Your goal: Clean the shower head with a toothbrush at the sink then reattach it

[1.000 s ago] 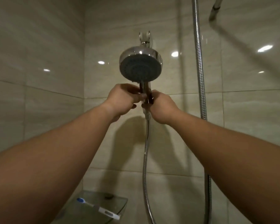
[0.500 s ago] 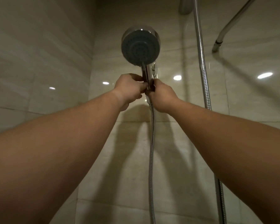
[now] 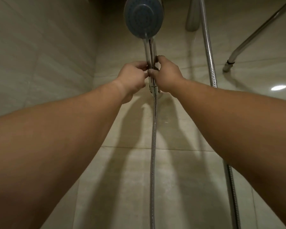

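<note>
The chrome shower head (image 3: 143, 17) with its round grey spray face is raised high against the tiled wall, its handle pointing down. My left hand (image 3: 132, 76) and my right hand (image 3: 167, 75) both grip the lower part of the handle from either side. The wall bracket shows just behind and below my hands. The metal hose (image 3: 153, 146) hangs straight down from the handle's base. No toothbrush is in view.
A second flexible metal hose (image 3: 210, 63) runs down the wall at the right. A chrome pipe (image 3: 254, 35) slants in from the top right. Beige glossy tiles cover both walls, which meet in a corner at the left.
Both hands have lifted the shower head higher along the wall. The view has tilted up, so the glass shelf with the toothbrush has dropped out of sight.
</note>
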`<state>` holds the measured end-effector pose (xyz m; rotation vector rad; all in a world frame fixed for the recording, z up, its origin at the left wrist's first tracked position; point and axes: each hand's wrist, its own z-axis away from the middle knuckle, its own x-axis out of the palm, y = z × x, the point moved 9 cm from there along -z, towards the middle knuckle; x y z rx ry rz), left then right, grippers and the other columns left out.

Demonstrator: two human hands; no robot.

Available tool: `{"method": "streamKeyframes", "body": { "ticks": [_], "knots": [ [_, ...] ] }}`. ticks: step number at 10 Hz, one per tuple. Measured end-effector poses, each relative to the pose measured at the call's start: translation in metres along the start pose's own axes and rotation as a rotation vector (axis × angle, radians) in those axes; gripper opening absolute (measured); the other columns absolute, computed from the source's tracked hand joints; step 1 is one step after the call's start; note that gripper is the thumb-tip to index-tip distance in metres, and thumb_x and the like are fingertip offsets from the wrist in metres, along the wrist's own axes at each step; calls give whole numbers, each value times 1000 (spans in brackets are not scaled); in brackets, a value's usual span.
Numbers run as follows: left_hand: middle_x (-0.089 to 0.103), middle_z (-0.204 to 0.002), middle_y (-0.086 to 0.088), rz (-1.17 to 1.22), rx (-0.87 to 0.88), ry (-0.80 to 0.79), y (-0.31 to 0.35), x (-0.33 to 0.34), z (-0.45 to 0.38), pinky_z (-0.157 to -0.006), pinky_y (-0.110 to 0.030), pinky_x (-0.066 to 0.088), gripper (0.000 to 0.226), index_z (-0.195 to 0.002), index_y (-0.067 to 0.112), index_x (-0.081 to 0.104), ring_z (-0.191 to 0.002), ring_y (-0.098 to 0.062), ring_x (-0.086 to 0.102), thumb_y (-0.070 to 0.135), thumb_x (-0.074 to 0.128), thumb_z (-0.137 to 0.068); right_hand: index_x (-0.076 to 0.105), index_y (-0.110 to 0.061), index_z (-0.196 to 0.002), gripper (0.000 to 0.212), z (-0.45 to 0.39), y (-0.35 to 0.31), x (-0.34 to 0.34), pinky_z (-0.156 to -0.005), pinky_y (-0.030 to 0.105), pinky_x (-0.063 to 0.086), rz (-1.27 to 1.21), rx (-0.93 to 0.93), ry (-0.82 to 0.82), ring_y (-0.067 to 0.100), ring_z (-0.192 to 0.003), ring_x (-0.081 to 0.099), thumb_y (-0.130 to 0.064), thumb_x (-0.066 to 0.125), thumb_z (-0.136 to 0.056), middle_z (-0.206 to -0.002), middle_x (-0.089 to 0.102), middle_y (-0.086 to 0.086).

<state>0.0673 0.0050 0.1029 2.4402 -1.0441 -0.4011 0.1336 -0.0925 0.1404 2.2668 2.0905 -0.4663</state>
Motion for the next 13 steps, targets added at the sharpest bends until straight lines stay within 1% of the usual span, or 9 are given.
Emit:
{"method": "streamKeyframes", "body": {
  "ticks": [1, 2, 3, 5, 7, 9, 10, 11, 13],
  "knots": [
    [65, -120, 9, 7, 8, 9, 7, 1, -9, -100, -40, 50, 48, -101, 30, 64, -109, -10, 61, -10, 36, -99, 53, -21, -124, 30, -14, -6, -5, -65, 27, 50, 1, 15, 29, 19, -86, 62, -25, 59, -95, -101, 62, 0],
    [61, -100, 15, -7, 4, 8, 6, 2, -15, -85, -37, 45, 54, -136, 19, 58, -83, -8, 54, -12, 36, -98, 54, -22, -122, 29, -19, -6, -5, -81, 40, 57, -37, 41, 41, 23, -93, 67, -27, 59, -94, -105, 68, 3],
    [59, -113, 12, -44, -2, -8, 5, 0, -18, -85, -36, 46, 63, -153, 17, 45, -80, -4, 52, -12, 37, -98, 53, -24, -121, 26, -24, -7, -4, -80, 41, 58, -84, 52, 42, 21, -89, 69, -26, 58, -95, -103, 68, 3],
    [58, -112, 16, -56, -19, -41, 2, -1, -23, -87, -30, 45, 65, -153, 19, 44, -93, 0, 58, -14, 34, -98, 53, -23, -127, 31, -34, -9, -3, -71, 26, 46, 28, 16, 20, 18, -91, 60, -25, 57, -96, -102, 59, -3],
    [55, -91, 15, -118, -35, -88, -12, 9, -21, -66, -23, 39, 60, -157, 19, 39, -78, -2, 51, -7, 41, -102, 52, -18, -126, 37, -31, 10, 8, -86, 42, 56, 3, 87, -41, 26, -98, 67, -28, 63, -93, -110, 66, 7],
    [61, -119, 20, -18, -9, -102, -22, 14, -15, -67, -23, 39, 65, -154, 22, 41, -74, 5, 55, -13, 38, -99, 49, -15, -131, 37, -30, 23, 6, -75, 25, 42, 71, 66, -13, 16, -93, 54, -28, 58, -97, -106, 53, -1],
    [59, -98, 24, -19, -12, -97, -27, 14, -16, -66, -24, 36, 67, -154, 24, 42, -77, 0, 48, -14, 36, -98, 50, -15, -131, 38, -30, 21, 9, -75, 26, 41, 98, 66, -25, 17, -95, 55, -28, 58, -97, -109, 56, 0],
    [59, -119, 17, -38, -25, -139, -27, 16, -13, -60, -19, 40, 67, -154, 25, 41, -77, 1, 52, -12, 39, -99, 50, -15, -131, 38, -32, 23, 12, -77, 26, 40, 119, 89, -46, 17, -99, 56, -29, 58, -97, -114, 58, 1],
    [48, -150, 1, -164, -30, -109, -30, 10, 10, -82, -19, 47, 61, -157, 20, 37, -122, -17, 56, -3, 49, -101, 58, -11, -126, 34, -14, 25, 18, -87, 32, 50, 243, 173, -79, 25, -107, 62, -26, 61, -95, -117, 65, 7]
  ]
}}
